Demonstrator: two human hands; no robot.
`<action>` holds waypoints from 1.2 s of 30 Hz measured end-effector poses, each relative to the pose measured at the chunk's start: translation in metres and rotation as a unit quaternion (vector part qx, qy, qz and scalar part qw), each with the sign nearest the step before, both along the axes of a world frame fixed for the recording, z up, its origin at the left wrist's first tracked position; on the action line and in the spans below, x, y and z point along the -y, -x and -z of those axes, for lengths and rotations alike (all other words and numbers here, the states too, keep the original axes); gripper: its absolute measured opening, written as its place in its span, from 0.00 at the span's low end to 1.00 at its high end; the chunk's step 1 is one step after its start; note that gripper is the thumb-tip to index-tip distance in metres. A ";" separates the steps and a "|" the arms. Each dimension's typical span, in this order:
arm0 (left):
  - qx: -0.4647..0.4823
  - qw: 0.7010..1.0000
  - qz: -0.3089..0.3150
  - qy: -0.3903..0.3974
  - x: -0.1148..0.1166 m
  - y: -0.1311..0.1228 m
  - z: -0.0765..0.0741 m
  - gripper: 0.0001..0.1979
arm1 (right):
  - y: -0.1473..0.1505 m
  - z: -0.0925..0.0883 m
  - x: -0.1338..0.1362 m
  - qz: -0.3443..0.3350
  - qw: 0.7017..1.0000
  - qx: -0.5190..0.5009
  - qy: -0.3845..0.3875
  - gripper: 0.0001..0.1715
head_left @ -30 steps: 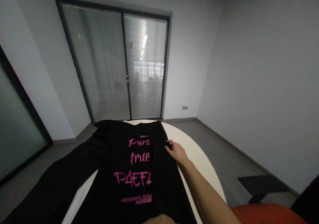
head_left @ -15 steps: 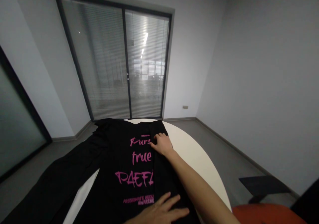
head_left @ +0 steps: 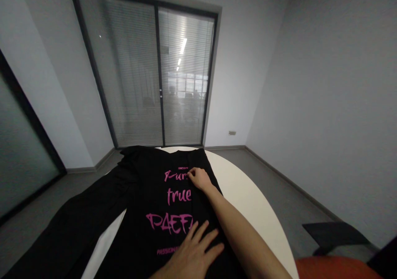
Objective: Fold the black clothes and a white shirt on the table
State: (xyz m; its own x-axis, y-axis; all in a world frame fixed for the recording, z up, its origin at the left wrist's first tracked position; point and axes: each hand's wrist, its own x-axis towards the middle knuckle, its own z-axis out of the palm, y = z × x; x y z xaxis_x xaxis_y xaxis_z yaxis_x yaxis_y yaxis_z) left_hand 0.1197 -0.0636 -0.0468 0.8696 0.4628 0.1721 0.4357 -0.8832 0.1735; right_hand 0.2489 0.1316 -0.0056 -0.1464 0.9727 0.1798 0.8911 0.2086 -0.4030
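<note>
The black shirt (head_left: 144, 192) lies on the round table (head_left: 248, 192), extending to its far edge, under both hands. The left hand (head_left: 196, 250) rests palm-down across the lower printed letters (head_left: 169, 223), fingers spread. The right hand (head_left: 201, 179), closer to the far edge, bunches its fingers at the folded strip's inner border; whether they pinch cloth cannot be determined.

Glass partition (head_left: 160, 63) with blinds (head_left: 139, 88) stands ahead. Outlet (head_left: 232, 133) sits low on pale wall (head_left: 245, 72). Red chair seat (head_left: 335, 268) shows lower right.
</note>
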 end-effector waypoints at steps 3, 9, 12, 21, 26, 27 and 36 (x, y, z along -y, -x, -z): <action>-0.006 1.000 -0.006 -0.016 -0.001 -0.001 0.010 0.36 | -0.010 0.004 -0.001 0.019 1.000 -0.013 -0.008 0.16; -0.017 0.998 -0.007 -0.065 -0.003 -0.002 0.022 0.37 | -0.051 0.012 -0.016 0.201 0.980 0.000 0.013 0.25; -0.019 0.997 -0.005 -0.073 -0.003 -0.003 0.022 0.36 | -0.067 0.015 -0.028 0.215 0.975 -0.007 0.045 0.24; -0.018 0.996 -0.007 -0.089 -0.004 -0.007 0.014 0.33 | -0.070 0.019 -0.049 0.177 0.981 -0.059 0.049 0.22; -0.023 0.998 0.000 -0.055 -0.004 -0.006 0.014 0.34 | -0.079 0.025 -0.048 0.176 0.982 -0.068 0.030 0.26; -0.020 0.999 0.001 -0.048 -0.004 -0.005 0.015 0.34 | -0.080 0.025 -0.047 0.178 0.981 -0.067 0.027 0.26; -0.012 1.000 0.009 0.012 0.002 -0.006 0.003 0.35 | -0.074 0.015 -0.042 0.178 0.983 -0.033 0.003 0.26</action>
State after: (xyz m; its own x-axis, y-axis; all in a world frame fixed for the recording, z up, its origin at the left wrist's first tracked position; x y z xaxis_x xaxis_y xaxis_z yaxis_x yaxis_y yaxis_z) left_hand 0.1259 -0.0657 -0.0500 0.8820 0.4498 0.1408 0.4231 -0.8872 0.1838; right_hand 0.3233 0.1739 -0.0210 0.2153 0.9615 0.1707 0.8791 -0.1146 -0.4627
